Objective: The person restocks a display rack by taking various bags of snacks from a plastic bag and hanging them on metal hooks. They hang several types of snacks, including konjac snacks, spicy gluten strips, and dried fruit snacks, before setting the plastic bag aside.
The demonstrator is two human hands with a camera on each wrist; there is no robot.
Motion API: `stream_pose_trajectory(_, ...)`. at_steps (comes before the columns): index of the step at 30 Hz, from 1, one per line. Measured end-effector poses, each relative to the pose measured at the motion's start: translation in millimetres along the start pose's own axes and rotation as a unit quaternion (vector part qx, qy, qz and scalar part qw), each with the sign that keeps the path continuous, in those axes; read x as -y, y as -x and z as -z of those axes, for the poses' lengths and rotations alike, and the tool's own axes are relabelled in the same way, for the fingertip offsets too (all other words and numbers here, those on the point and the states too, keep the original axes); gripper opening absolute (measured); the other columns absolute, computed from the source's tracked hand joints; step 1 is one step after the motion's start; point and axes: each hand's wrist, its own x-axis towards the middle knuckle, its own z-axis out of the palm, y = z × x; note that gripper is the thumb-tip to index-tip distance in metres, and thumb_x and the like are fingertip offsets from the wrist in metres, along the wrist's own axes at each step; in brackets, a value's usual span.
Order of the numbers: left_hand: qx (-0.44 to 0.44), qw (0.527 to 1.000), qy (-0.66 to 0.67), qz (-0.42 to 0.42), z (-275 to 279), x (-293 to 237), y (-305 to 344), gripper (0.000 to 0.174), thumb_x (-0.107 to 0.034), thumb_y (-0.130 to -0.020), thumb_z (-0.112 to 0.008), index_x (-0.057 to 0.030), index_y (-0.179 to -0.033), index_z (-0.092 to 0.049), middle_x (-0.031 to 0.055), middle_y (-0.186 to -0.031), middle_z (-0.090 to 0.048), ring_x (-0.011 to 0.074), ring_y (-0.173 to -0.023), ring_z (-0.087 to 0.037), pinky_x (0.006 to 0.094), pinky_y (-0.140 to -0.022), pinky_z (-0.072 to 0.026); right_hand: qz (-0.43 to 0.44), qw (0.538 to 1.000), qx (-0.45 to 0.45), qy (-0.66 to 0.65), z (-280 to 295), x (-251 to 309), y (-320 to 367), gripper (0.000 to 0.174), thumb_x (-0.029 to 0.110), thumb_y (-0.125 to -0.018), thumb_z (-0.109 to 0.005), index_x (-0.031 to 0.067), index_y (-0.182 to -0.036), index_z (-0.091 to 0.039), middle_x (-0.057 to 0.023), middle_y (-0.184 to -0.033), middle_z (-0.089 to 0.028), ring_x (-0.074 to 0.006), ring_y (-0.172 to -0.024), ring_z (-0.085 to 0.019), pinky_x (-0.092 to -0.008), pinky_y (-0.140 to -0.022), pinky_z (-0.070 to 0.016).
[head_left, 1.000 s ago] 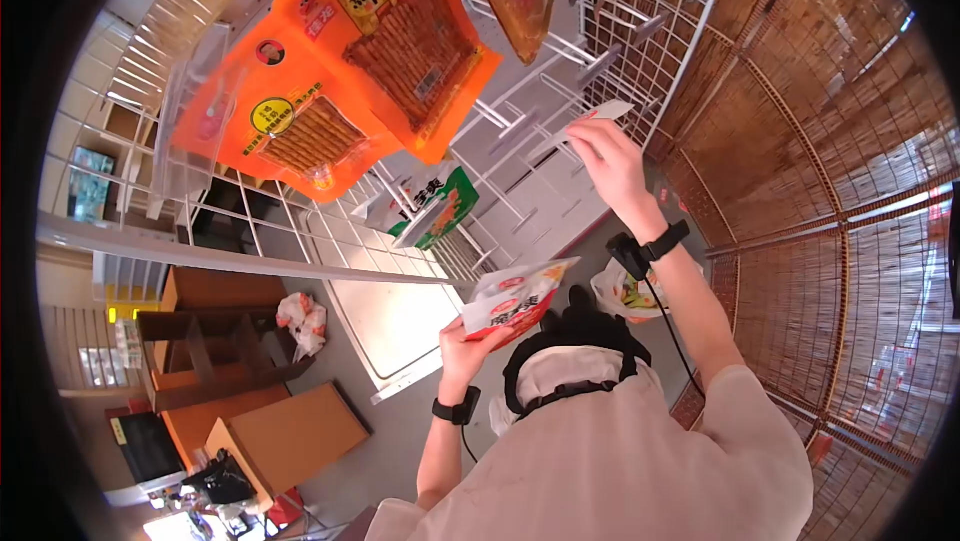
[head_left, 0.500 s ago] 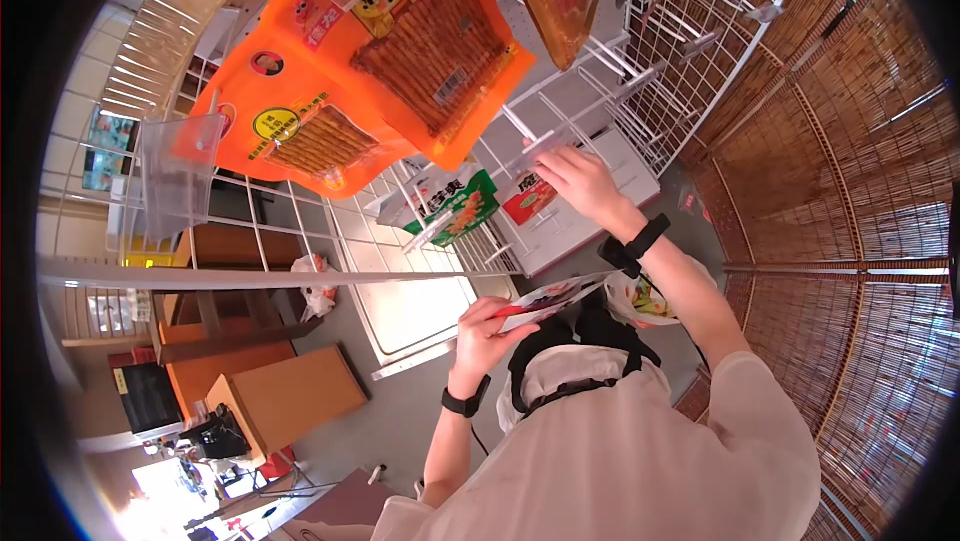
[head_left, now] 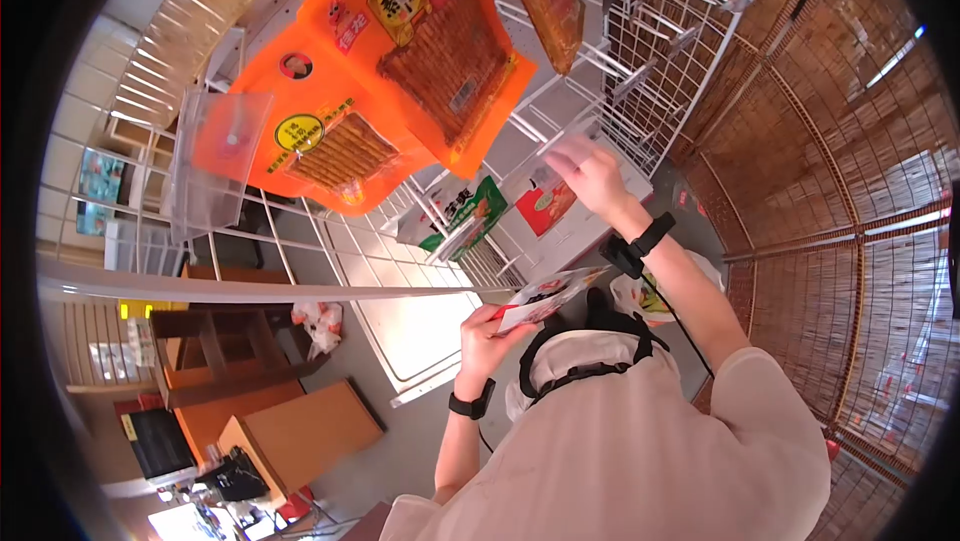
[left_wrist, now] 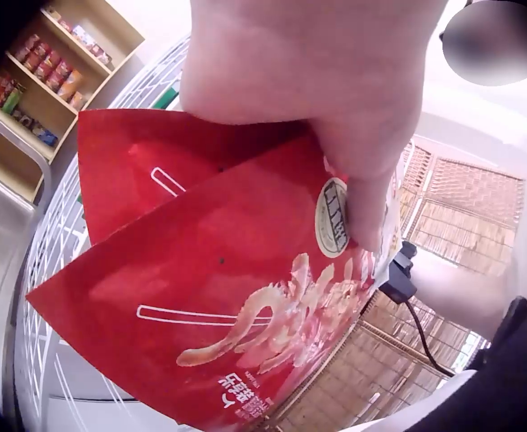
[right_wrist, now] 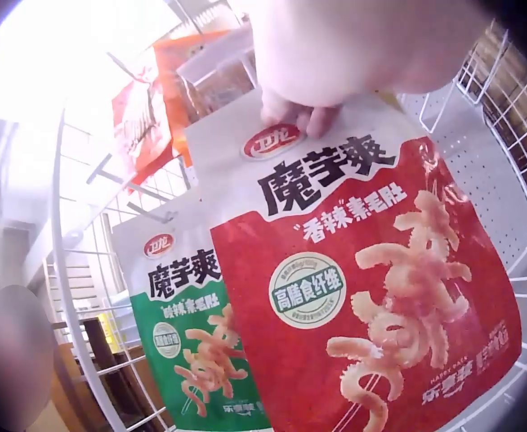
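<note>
In the head view my left hand [head_left: 484, 349] grips red-and-white konjac snack packets [head_left: 545, 303] low in front of my body. The left wrist view shows at least two overlapping red packets [left_wrist: 236, 270] under that hand. My right hand [head_left: 597, 181] is up at the front of the wire rack, its fingers blurred by the hook's clear tag plate. A red konjac snack packet [right_wrist: 380, 288] hangs there, and the right fingertips [right_wrist: 320, 120] overlap its white top. I cannot tell whether they pinch anything. A green packet [right_wrist: 192, 315] hangs beside the red one.
Large orange snack bags [head_left: 340, 91] hang at the upper left of the white wire rack [head_left: 690, 81]. Other hooks stick out around the right hand. A woven screen [head_left: 800, 261] stands on the right. A white plastic bag [head_left: 650, 296] sits on the floor near my feet.
A second ago the right hand held a packet up by the hooks; now a red packet hangs beside the green one. The left hand's packets have tilted, and the right fingers have shifted at the hook.
</note>
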Motion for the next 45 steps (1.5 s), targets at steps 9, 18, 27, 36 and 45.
stream_pose_trajectory(9, 0.039, 0.999, -0.013, -0.019, 3, 5, -7, 0.03, -0.015, -0.064, -0.087, -0.0017, -0.087, -0.075, 0.0073, -0.078, -0.067, 0.021, -0.068, -0.062, 0.0306, -0.059, -0.05, -0.033, 0.999, -0.004, 0.009, -4, 6, -8, 0.008, 0.009, -0.084, -0.069, 0.0052, -0.09, -0.068, -0.0077, -0.097, -0.064, -0.0285, -0.08, -0.066, -0.0354, -0.07, -0.0541)
stream_pose_trajectory(18, 0.064, 0.997, -0.008, -0.034, 4, 10, -16, 0.03, -0.014, -0.064, -0.087, -0.0005, -0.087, -0.074, 0.0085, -0.079, -0.068, 0.0224, -0.067, -0.063, 0.0311, -0.06, -0.0505, -0.109, 0.99, 0.006, -0.092, -16, 9, -9, 0.013, 0.01, -0.087, -0.068, 0.0051, -0.098, -0.065, -0.0063, -0.096, -0.063, -0.0268, -0.085, -0.066, -0.0344, -0.073, -0.0548)
stream_pose_trajectory(27, 0.059, 0.997, 0.012, -0.043, 9, 16, -16, 0.029, -0.014, -0.066, -0.086, -0.0026, -0.09, -0.075, 0.0088, -0.078, -0.068, 0.0222, -0.067, -0.062, 0.0313, -0.062, -0.0497, -0.187, 0.981, 0.031, -0.026, -26, 22, -28, 0.02, 0.018, -0.085, -0.071, 0.0004, -0.093, -0.065, -0.0101, -0.093, -0.061, -0.027, -0.085, -0.063, -0.0354, -0.072, -0.0505)
stream_pose_trajectory(36, 0.042, 0.999, 0.015, -0.029, 13, 22, -13, 0.029, -0.014, -0.068, -0.085, -0.0017, -0.092, -0.074, 0.0093, -0.079, -0.067, 0.0213, -0.066, -0.061, 0.0304, -0.059, -0.0483, -0.132, 0.99, -0.02, -0.055, -48, 2, -34, 0.025, 0.015, -0.083, -0.072, 0.0, -0.1, -0.062, -0.0122, -0.095, -0.06, -0.0307, -0.085, -0.062, -0.0363, -0.071, -0.0493)
stream_pose_trajectory(45, 0.031, 0.997, 0.051, 0.047, 11, 18, -18, 0.026, -0.012, -0.071, -0.083, -0.0005, -0.092, -0.074, 0.0109, -0.088, -0.071, 0.0197, -0.071, -0.067, 0.0283, -0.063, -0.0514, -0.083, 0.996, 0.031, 0.0, -32, 1, -26, 0.036, 0.017, -0.086, -0.068, 0.0058, -0.119, -0.057, -0.0099, -0.119, -0.058, -0.0307, -0.093, -0.063, -0.0374, -0.076, -0.0519)
